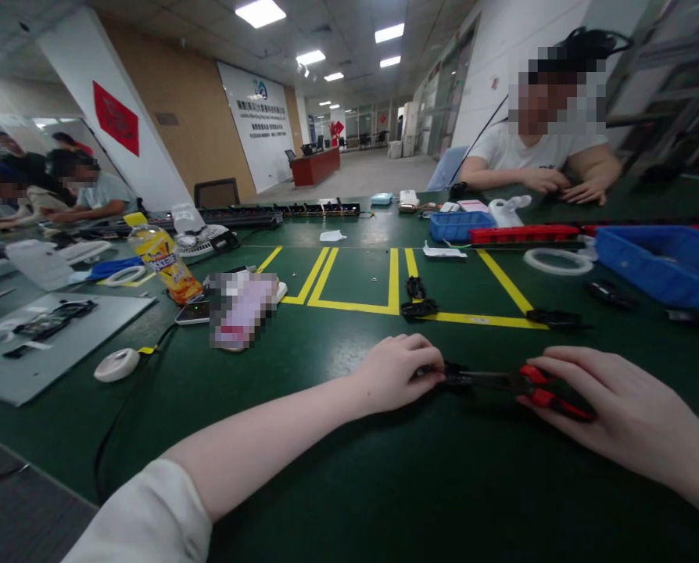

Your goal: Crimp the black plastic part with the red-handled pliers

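My left hand [399, 371] is closed on a small black part [453, 372], whose right end shows beyond the fingertips. From the right, my right hand [613, 407] grips red-handled pliers [540, 387]. The long jaws of the pliers point left and meet the black part close to my left fingertips; whether they clamp it is too dark to tell. Both hands are low over the dark green table [326, 453]. Beyond them, two black pieces [418, 309] lie by the yellow tape, and another black piece [557, 319] lies farther right.
A phone [244, 309], a yellow-capped bottle [165, 258] and a grey board [56, 336] are on the left. Blue bins [663, 262], a white ring [557, 261] and a red strip [525, 234] are at the right. A person [543, 141] sits across the table.
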The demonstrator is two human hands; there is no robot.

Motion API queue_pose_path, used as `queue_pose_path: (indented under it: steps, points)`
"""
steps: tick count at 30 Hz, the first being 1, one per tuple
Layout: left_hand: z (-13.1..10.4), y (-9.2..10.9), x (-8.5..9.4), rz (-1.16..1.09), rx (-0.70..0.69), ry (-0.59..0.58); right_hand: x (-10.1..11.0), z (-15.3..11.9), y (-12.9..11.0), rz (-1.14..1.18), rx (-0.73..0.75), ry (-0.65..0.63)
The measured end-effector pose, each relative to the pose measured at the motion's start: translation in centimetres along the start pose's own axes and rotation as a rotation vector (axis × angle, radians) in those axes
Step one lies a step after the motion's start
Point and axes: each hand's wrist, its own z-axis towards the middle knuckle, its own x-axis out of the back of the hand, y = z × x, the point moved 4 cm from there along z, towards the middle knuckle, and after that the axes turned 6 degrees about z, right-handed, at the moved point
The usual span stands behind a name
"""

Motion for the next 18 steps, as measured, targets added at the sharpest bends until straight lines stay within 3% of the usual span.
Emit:
queue_pose_path:
  steps: [7, 15, 18]
  points:
    - [0.0, 0.3, 0.0, 0.039, 0.008, -0.049, -0.3, 0.0, 0.6, 0.079, -0.077, -0.040]
    - [-0.2, 0.6, 0.3, 0.014, -0.008, -0.106, -0.7, 0.1, 1.1, 0.346, -0.369, -0.073]
    - [-0.1, 0.4, 0.2, -0.031, -0.031, -0.108, -0.5, 0.2, 1.0, 0.384, -0.388, -0.080]
